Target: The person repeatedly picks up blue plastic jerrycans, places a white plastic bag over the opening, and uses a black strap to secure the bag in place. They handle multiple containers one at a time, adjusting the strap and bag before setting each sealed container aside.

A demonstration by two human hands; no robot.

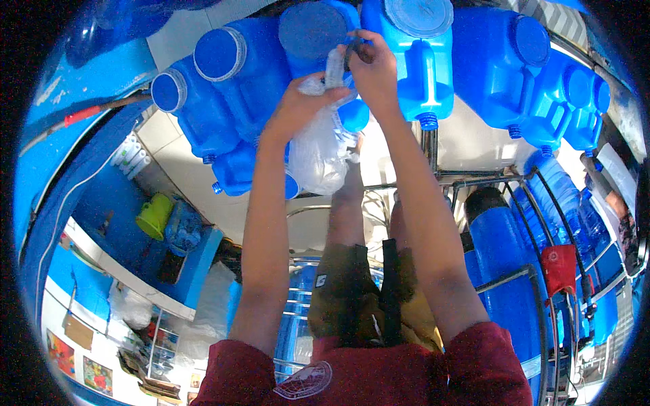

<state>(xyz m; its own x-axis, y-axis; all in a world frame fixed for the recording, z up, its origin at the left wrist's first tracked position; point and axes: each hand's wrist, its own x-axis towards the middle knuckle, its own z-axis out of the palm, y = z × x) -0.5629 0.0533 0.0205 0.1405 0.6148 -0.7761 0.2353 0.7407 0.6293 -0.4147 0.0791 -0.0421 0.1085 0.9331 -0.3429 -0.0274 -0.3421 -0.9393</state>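
Observation:
A clear plastic bag (317, 152) with whitish contents hangs from my left hand (304, 106), whose fingers and thumb pinch its gathered neck. Just above and to the right, my right hand (375, 66) grips a small dark object (354, 53) at the twisted top of the bag; what it is exactly cannot be made out. Behind both hands stand blue plastic water jugs, one with a wide round cap (313, 30) and another (419, 56) with a moulded handle and a small spout. The bag's lower end hangs in front of my leg.
More blue jugs stand to the left (254, 76) and right (487, 66). A black metal rack (533, 274) with a red cloth-like item (558, 269) and a large blue cylinder (500, 254) occupies the right side. At left are a yellow-green pail (154, 216) and a blue-walled counter (203, 274).

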